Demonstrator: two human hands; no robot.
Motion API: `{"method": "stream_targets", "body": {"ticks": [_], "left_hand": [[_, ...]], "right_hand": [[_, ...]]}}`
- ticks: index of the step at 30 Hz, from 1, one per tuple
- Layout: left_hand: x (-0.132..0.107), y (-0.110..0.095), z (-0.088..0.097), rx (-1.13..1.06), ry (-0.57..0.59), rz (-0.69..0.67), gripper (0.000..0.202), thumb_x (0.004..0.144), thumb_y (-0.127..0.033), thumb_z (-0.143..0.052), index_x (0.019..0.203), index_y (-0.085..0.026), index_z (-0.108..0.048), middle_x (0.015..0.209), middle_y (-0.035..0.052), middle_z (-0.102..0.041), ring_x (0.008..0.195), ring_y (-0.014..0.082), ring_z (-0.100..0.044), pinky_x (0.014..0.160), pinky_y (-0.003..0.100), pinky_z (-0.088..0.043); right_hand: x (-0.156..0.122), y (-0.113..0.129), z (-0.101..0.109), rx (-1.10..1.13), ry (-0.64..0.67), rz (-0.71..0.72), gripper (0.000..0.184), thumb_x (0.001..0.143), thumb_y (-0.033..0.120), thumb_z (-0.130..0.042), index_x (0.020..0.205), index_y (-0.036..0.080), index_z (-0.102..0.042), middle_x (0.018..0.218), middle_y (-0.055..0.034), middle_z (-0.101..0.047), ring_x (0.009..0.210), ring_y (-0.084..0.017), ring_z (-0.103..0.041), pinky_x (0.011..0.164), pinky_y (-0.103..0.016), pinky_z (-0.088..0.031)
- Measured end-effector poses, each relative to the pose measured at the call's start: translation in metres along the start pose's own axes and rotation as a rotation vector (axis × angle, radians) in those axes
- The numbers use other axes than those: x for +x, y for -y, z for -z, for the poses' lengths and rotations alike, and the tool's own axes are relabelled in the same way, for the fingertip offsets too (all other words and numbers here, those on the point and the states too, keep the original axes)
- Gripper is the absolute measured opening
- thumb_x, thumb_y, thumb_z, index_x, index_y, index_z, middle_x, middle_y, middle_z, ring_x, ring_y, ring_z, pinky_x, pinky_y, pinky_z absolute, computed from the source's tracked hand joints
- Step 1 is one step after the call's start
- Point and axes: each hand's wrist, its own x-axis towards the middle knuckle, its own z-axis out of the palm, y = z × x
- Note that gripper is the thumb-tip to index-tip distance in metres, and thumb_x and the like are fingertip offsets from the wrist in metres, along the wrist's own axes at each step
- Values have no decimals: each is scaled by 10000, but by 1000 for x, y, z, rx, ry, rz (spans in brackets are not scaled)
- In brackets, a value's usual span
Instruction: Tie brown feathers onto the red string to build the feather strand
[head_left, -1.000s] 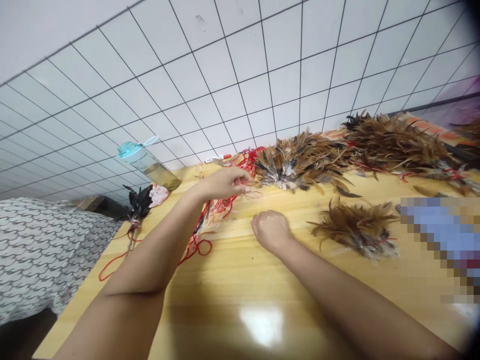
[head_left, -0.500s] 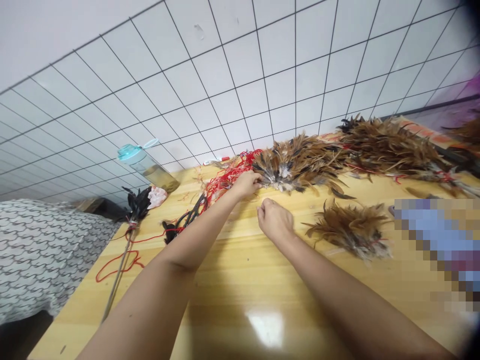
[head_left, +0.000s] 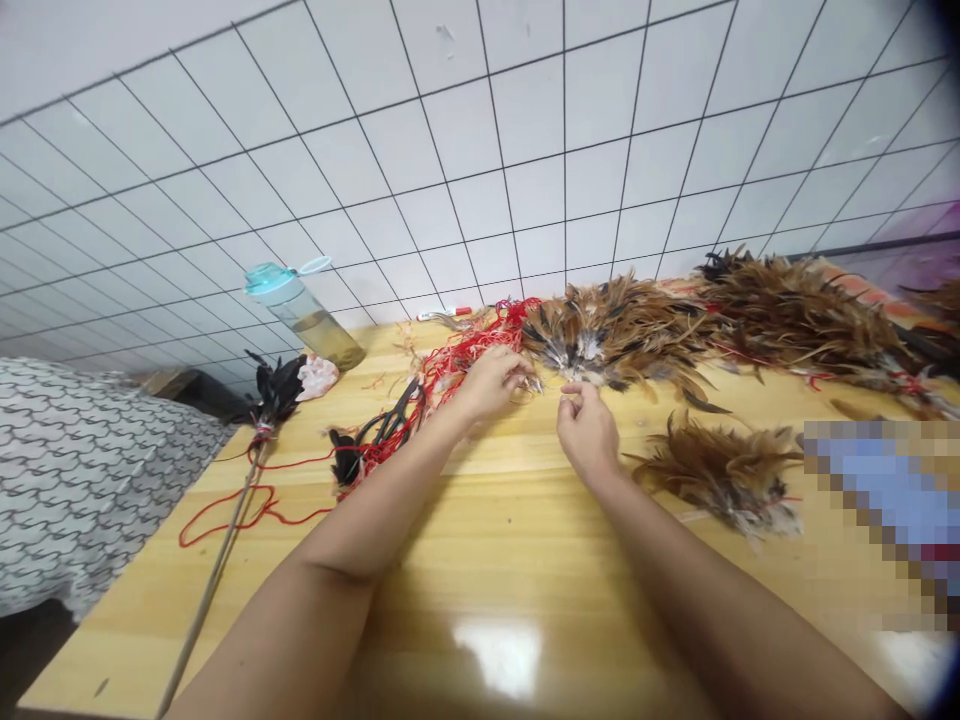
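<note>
My left hand is low over the wooden table with curled fingers, beside a tangle of red string. A small pale and dark feather shows at its fingertips. My right hand is closed, thumb against the bent index finger; whatever is between them is too small to make out. It is just in front of the quill ends of a brown feather bundle. Closer on the right lies a smaller brown feather bunch, tied with red string.
Black scissors lie among the string on the left. A stick with black feathers crosses the left table edge. A bottle with a turquoise lid and a marker are near the tiled wall. More tied feathers line the back right.
My right hand has moved right, closer to the feather quills. My left fingers have lifted away from the bundle, and a small feather now shows at their tips. The view has shifted slightly.
</note>
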Motion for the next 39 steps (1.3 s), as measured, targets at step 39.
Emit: {"method": "stream_targets", "body": {"ticks": [39], "left_hand": [[-26,-27,7,190,113,-338,139,918,-237,-475,943,-192,-604,844,50,-593,804,175,-526,736,292,-392]], "right_hand": [[-10,-2,-7,-360,69,273,286,922,289,-422,967,248,-702,882,-48,-685,693,-165,-562,558,-286,-244]]}}
